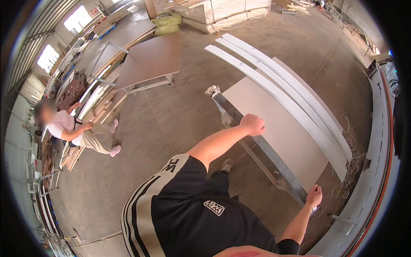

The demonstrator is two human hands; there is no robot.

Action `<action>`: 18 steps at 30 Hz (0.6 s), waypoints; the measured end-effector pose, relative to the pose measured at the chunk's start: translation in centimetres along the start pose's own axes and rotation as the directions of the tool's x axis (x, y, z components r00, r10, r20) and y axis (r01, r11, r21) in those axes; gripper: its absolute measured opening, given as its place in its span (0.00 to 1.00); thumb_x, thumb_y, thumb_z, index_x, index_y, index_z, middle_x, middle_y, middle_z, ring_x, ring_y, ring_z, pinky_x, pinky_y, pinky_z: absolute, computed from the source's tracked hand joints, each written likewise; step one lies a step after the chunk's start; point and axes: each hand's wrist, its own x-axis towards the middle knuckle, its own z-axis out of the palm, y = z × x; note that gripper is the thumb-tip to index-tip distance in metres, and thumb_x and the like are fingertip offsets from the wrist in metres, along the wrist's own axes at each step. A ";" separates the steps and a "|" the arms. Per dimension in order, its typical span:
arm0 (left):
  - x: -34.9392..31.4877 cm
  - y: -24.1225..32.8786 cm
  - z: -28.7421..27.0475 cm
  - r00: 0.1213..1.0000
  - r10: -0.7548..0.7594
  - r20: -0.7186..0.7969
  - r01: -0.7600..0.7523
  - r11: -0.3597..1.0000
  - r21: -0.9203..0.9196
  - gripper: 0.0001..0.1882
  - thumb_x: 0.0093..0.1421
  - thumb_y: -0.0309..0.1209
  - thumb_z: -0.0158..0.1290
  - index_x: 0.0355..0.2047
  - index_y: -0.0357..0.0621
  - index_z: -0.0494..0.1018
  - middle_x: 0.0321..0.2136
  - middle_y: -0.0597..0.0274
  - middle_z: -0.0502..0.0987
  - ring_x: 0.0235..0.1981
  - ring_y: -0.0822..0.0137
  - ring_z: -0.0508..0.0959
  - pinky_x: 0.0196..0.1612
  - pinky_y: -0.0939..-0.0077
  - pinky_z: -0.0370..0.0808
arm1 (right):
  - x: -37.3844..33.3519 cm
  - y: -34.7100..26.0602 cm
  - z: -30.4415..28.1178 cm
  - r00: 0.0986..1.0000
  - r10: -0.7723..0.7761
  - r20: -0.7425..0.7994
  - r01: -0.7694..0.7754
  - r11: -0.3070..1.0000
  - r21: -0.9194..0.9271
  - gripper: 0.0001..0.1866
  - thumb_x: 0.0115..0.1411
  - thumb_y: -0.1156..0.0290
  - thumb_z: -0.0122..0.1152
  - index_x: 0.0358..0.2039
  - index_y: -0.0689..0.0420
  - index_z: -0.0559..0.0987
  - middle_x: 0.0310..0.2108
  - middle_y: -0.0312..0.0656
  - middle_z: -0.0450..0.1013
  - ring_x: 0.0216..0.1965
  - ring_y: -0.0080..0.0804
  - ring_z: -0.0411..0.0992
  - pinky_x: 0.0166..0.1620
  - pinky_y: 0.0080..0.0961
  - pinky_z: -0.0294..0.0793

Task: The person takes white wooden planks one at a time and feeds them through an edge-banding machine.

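My left hand [252, 125], closed like a fist, is at the near edge of a work stand, above its grey metal rail [274, 160]. What its fingers hold, if anything, is hidden. My right hand [314, 195] is also closed, by the rail's right end. I cannot make out anything in its fingers. Between and beyond my hands lies a flat beige board [282, 128] on the stand. Long white strips lie across the board's far side, the nearest white strip [278, 92] apart from both hands. Their ends stick out past the board.
A long machine or conveyor frame [376, 171] runs along the right side, with tangled scraps [349, 171] beside it. At the left, a person [70, 128] in a striped top stands near stacked boards. A brown-topped table [152, 58] and a wrapped stack [214, 13] stand farther back.
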 end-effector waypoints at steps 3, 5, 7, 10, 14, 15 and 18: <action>10.4 0.2 2.4 0.999 0.034 -0.025 -0.035 0.999 -0.036 0.18 0.59 0.45 0.51 0.22 0.46 0.79 0.21 0.53 0.81 0.27 0.48 0.82 0.34 0.51 0.78 | 9.2 -0.7 3.3 0.999 0.028 -0.016 -0.028 1.000 -0.012 0.23 0.67 0.50 0.50 0.26 0.56 0.77 0.29 0.52 0.77 0.32 0.60 0.74 0.34 0.52 0.70; 16.7 0.4 2.7 1.000 0.023 -0.009 -0.023 1.000 -0.015 0.18 0.59 0.44 0.51 0.22 0.46 0.79 0.21 0.53 0.81 0.26 0.47 0.82 0.33 0.51 0.78 | 15.0 -1.5 4.9 0.998 0.046 -0.035 -0.048 0.998 -0.049 0.23 0.67 0.50 0.49 0.26 0.56 0.78 0.29 0.52 0.77 0.32 0.60 0.74 0.34 0.51 0.70; 22.3 0.5 4.0 1.000 0.030 0.010 -0.030 0.999 -0.012 0.18 0.59 0.44 0.51 0.21 0.45 0.79 0.20 0.52 0.80 0.25 0.47 0.82 0.31 0.51 0.78 | 19.6 -1.7 7.6 0.997 0.079 -0.002 -0.079 0.995 -0.065 0.23 0.66 0.50 0.49 0.28 0.56 0.79 0.30 0.53 0.77 0.34 0.61 0.74 0.36 0.53 0.71; 31.4 0.8 5.9 0.999 0.038 0.007 -0.037 0.998 -0.044 0.17 0.58 0.43 0.50 0.21 0.45 0.80 0.21 0.51 0.81 0.26 0.47 0.82 0.32 0.51 0.79 | 30.0 -3.4 9.6 0.993 0.094 0.069 -0.088 0.993 -0.082 0.23 0.65 0.49 0.47 0.31 0.55 0.81 0.34 0.54 0.78 0.37 0.62 0.74 0.39 0.54 0.72; 42.5 0.0 6.4 0.999 0.026 0.035 -0.025 0.999 -0.041 0.16 0.56 0.41 0.50 0.23 0.45 0.81 0.24 0.51 0.82 0.28 0.47 0.83 0.34 0.51 0.79 | 40.3 -5.2 14.0 0.989 0.141 0.044 -0.138 0.989 -0.058 0.23 0.65 0.50 0.46 0.33 0.55 0.82 0.36 0.54 0.78 0.38 0.62 0.74 0.41 0.53 0.72; 45.4 -0.2 6.8 0.999 0.003 0.054 -0.001 0.999 -0.035 0.15 0.55 0.40 0.50 0.23 0.45 0.81 0.24 0.51 0.82 0.28 0.47 0.83 0.34 0.51 0.79 | 43.7 -5.3 15.2 0.991 0.122 0.056 -0.119 0.991 -0.062 0.23 0.65 0.49 0.46 0.34 0.55 0.82 0.37 0.54 0.78 0.38 0.63 0.74 0.40 0.54 0.72; 54.2 -0.2 8.0 0.998 0.038 0.048 -0.035 0.998 -0.051 0.14 0.53 0.40 0.51 0.22 0.46 0.81 0.23 0.51 0.81 0.28 0.47 0.82 0.33 0.51 0.79 | 52.9 -5.7 18.7 0.998 0.049 0.035 -0.048 0.999 -0.022 0.21 0.66 0.51 0.48 0.29 0.53 0.79 0.31 0.53 0.77 0.32 0.62 0.72 0.35 0.55 0.70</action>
